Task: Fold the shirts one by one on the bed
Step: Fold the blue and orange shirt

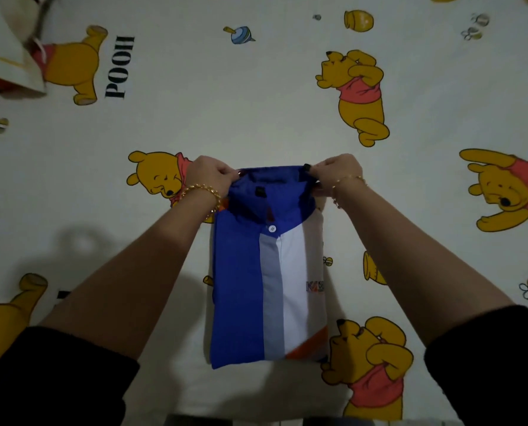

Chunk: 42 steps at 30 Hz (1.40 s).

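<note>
Sleeves [59, 379] lead to left hand [209, 173] and right hand [333, 172], each pinching the folded shirt [269, 287] by its collar on the bed [226, 103] — an uneven tug could undo the folds.

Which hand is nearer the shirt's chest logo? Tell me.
Right. The right hand pinches the collar end above the logo; the left hand pinches the other end, across the blue panel.

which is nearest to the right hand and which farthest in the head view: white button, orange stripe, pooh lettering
1. white button, on the shirt placket below the right hand
2. orange stripe, shirt's bottom corner
3. POOH lettering, bedsheet's upper left
</note>
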{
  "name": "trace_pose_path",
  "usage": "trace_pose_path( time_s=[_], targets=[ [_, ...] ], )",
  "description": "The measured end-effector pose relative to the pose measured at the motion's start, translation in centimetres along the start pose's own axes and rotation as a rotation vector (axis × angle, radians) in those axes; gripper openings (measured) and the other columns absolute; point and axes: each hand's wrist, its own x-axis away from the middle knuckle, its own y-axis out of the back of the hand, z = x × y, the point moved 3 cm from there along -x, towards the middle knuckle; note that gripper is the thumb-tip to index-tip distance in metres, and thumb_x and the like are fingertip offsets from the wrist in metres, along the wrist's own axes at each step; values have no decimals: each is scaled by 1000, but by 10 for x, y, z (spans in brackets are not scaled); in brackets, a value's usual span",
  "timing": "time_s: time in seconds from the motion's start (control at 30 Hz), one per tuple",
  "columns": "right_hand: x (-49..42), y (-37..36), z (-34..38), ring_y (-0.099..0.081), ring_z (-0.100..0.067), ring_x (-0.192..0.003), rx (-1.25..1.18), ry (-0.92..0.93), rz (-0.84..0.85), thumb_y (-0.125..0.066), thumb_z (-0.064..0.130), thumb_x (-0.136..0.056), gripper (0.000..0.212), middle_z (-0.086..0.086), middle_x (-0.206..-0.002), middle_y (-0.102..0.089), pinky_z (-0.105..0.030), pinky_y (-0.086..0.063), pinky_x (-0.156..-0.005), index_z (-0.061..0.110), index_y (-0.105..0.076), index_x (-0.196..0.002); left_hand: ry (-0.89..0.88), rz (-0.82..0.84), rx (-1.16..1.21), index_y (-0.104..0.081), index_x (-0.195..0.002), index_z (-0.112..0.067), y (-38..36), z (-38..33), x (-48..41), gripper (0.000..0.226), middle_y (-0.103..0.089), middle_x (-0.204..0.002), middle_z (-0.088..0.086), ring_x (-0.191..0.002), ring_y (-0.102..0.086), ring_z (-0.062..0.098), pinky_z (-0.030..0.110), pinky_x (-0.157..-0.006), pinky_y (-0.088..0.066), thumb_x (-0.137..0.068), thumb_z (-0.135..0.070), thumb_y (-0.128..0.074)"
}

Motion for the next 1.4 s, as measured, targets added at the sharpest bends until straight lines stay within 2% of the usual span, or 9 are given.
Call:
trace_pose_path(
  time_s=[0.13, 0.27, 0.43, 0.6, 0.77, 0.87, 1.0, 1.1, 1.4],
  targets=[
    [21, 1, 1, -62, -23, -76, -551, -372, 427, -45, 8, -99, 18, -13, -86, -62, -32, -58, -54, 3, -56, -85, 451, 302, 655, -60, -97, -5, 5, -1, 7, 9, -68, -89, 10, -74, -64, 17, 28, -52, -58, -93, -5, -52],
    [37, 1, -4, -68, -22, -63, -719, -479, 591, -34, 5, -99, 25, -11, -82, -65, -33, -57, -49, 8, -56, -89, 635, 585, 885, -60, -98, -6, 2, 3, 23, 30, -72, -78, 10, -71, -70, 21, 35, -54, -58, -98, -7, -30],
    [49, 1, -8, -58, -19, -82, -649, -356, 635, -27, 1, -98, 35, -9, -92, -63, -30, -51, -73, 9, -60, -93, 570, 554, 883, -53, -91, -12, -2, 17, 33, 21, -62, -103, 9, -101, -59, 23, 39, -79, -51, -88, -1, -34],
    [49, 11, -19, -62, -22, -83, -248, -197, 370, -43, -1, -91, 19, -14, -100, -65, -31, -54, -73, 6, -62, -89, 530, 407, 444, -53, -82, -13, 4, 26, 47, 4, -56, -85, 3, -76, -57, 17, 34, -65, -56, -86, -14, -51],
    [60, 22, -29, -65, -18, -57, 66, -232, 298, -55, 16, -93, 20, -10, -67, -68, -31, -57, -64, 2, -60, -79, 578, 438, 318, -58, -87, -9, 17, 30, 59, 18, -66, -78, 7, -59, -66, 19, 31, -54, -56, -94, -25, -55],
    [65, 21, -31, -64, -19, -46, -150, -254, 271, -52, 11, -95, 20, -13, -54, -66, -28, -56, -50, -3, -57, -81, 597, 454, 600, -57, -90, -5, 16, 29, 64, 9, -66, -88, 12, -56, -69, 21, 33, -58, -57, -95, -11, -52],
    [69, 9, -32, -64, -26, -79, -829, -300, 362, -39, 3, -100, 16, -18, -92, -63, -34, -59, -56, -2, -53, -95, 614, 447, 1178, -56, -93, -2, 9, 29, 65, 13, -63, -103, 17, -94, -64, 28, 43, -74, -56, -92, 5, -45],
    [77, -3, -39, -61, -30, -96, -1098, -297, 520, -30, -6, -97, 29, -18, -106, -63, -42, -57, -71, -1, -56, -108, 508, 452, 1349, -54, -90, -6, -6, 26, 69, 31, -59, -98, 12, -92, -60, 26, 39, -79, -56, -85, 14, -31],
    [75, -6, -66, -62, -26, -94, -780, -295, 381, -33, -1, -98, 35, -14, -105, -64, -32, -58, -72, -2, -53, -126, 588, 345, 1283, -57, -112, -6, -21, 49, 76, 20, -62, -116, 12, -95, -63, 23, 31, -69, -58, -95, -4, -49]
  ],
)
